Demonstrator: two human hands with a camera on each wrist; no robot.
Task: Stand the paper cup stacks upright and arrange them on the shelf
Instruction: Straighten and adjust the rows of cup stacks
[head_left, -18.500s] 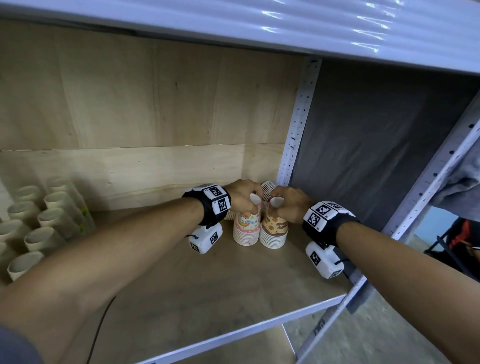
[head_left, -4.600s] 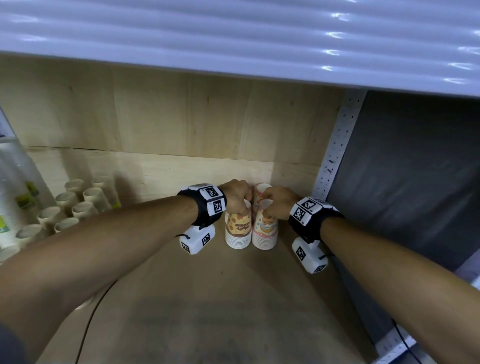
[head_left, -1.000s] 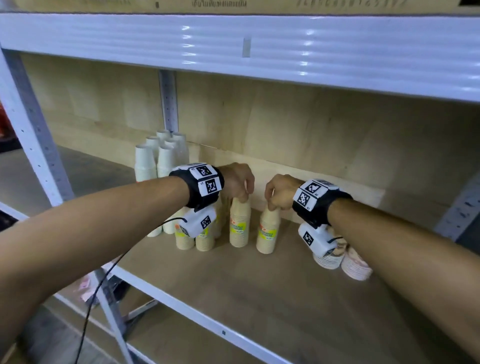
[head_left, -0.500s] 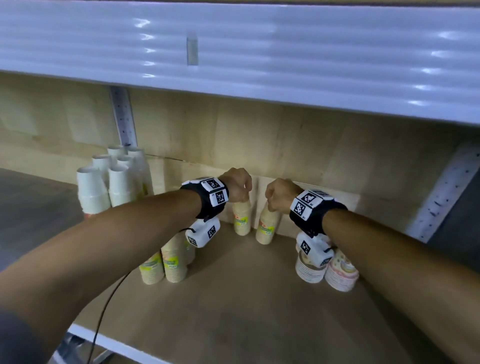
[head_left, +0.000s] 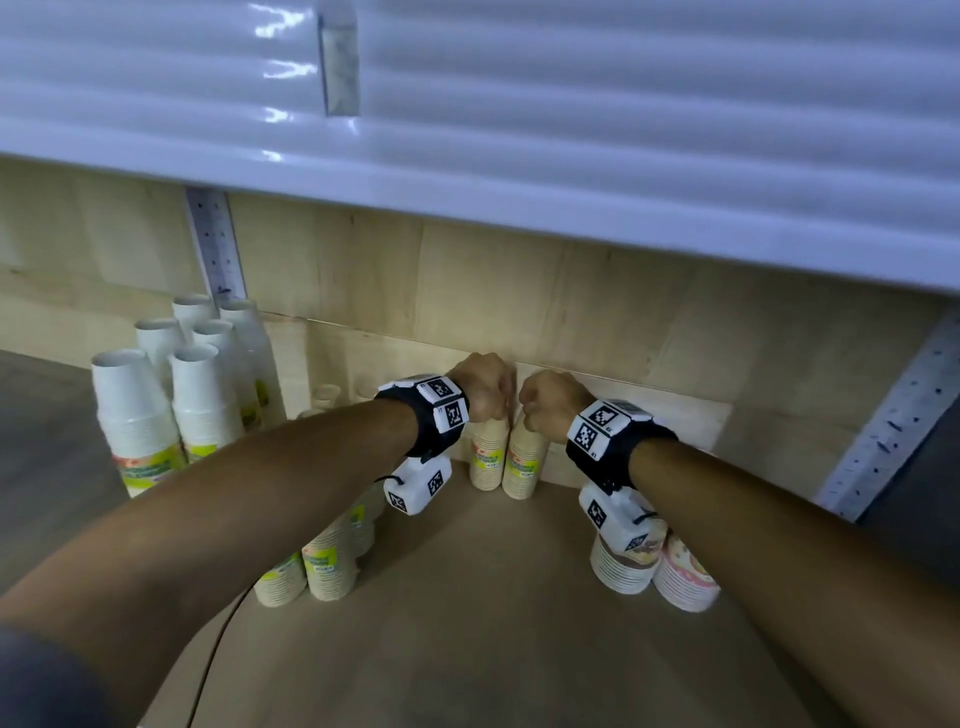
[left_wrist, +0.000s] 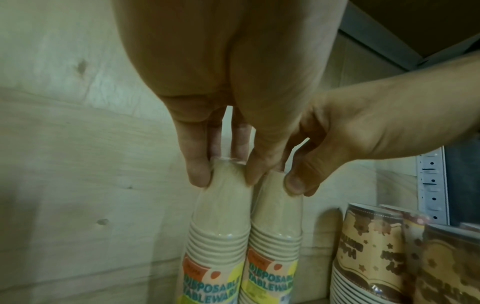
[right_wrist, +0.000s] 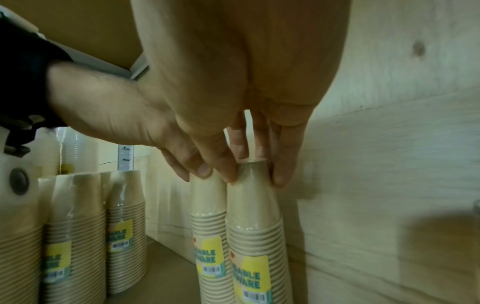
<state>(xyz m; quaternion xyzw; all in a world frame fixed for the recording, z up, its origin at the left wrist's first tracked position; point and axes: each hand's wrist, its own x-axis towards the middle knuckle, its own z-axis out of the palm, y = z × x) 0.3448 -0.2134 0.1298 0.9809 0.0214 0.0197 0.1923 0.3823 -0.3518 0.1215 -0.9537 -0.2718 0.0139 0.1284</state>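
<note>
Tan shrink-wrapped paper cup stacks (head_left: 506, 460) are sitting upright, touching, against the plywood back wall (head_left: 571, 312), each pinched at its top by the left hand (head_left: 480, 387) or right hand (head_left: 550, 400), probably squaring them up.

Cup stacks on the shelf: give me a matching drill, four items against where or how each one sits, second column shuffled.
Column one:
1. white cup stacks
2. patterned cup stacks
3. left hand
4. right hand

Column two:
A. under the right forearm
B. grips the top of the left tan stack
C. far left of the shelf
D. grips the top of the right tan stack

Pairs: 1-C, 2-A, 3-B, 4-D
</note>
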